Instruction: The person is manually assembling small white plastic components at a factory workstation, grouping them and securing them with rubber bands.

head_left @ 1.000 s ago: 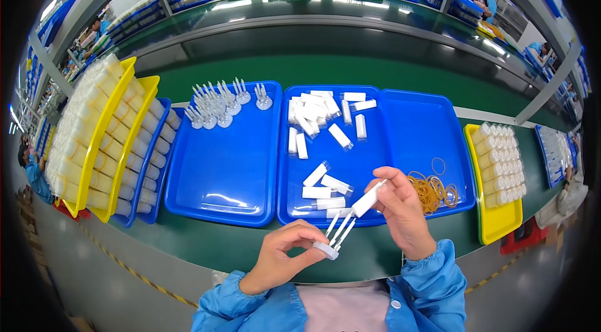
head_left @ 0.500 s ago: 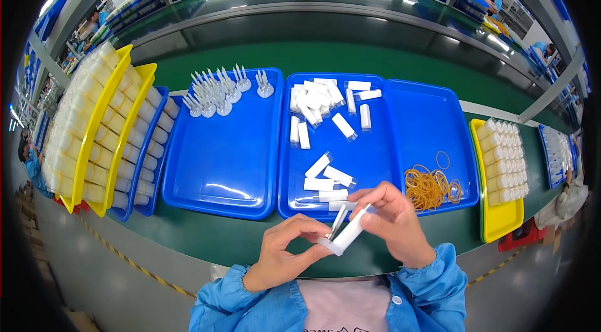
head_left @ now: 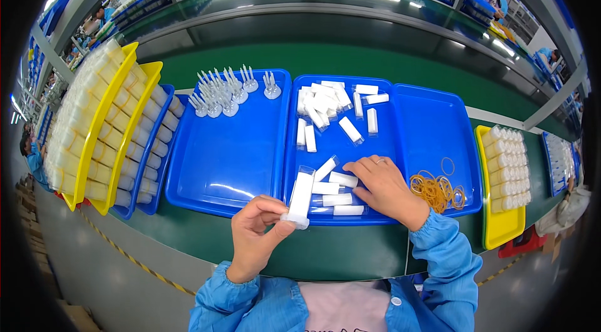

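Pinched by its round base between the thumb and fingers of my left hand (head_left: 258, 232) is a pronged plastic holder (head_left: 297, 220), held tilted above the near tray edge. White rectangular blocks (head_left: 301, 194) in clear film stand on it. Over the middle blue tray, my right hand (head_left: 387, 188) has its fingers apart, index and thumb around the end of a white block (head_left: 342, 180); whether they touch it I cannot tell. Several similar blocks (head_left: 325, 188) lie beside it. A larger heap of white blocks (head_left: 322, 103) lies at the far end of the tray.
The left blue tray (head_left: 222, 157) bears several clear pronged holders (head_left: 222, 94). Tan rubber bands (head_left: 435, 193) lie in the right blue tray (head_left: 432, 125). Stacked trays of white bundles (head_left: 94, 138) rise at far left; a yellow tray (head_left: 504, 225) with more stands at right.
My right hand has left the holder and moved right and away over the middle tray's blocks. My left hand has moved left, carrying the holder, now more upright.
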Demonstrator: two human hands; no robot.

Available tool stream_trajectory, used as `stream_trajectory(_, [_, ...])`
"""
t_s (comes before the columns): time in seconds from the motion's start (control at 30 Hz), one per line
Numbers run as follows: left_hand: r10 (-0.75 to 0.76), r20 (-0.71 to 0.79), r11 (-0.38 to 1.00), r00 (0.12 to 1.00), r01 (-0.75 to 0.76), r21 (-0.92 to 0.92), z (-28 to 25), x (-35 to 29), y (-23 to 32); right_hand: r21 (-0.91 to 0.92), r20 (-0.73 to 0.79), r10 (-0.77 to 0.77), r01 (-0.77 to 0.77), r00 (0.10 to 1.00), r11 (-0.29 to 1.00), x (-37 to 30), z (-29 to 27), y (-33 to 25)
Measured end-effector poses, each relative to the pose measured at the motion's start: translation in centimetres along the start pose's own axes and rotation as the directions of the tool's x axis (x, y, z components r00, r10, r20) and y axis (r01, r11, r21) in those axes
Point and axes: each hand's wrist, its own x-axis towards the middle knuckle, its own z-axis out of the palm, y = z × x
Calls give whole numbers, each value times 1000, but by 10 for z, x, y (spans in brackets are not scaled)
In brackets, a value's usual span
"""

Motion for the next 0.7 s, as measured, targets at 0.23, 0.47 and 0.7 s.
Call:
stream_trajectory(0.23, [-6,-46,997,999,10,81,-6,0,-2,-141,-85,0,-12,996,990,2,8,9])
stream_trajectory(0.47, [78,127,961,989,-109,256,-2,-1,-5,960,150,475,-242,867,138,5,-50,16])
stream_trajectory(0.7, [144,276,905,950,-240,352,19,8,4,965,209,370,-251,905,69,9,-56,1])
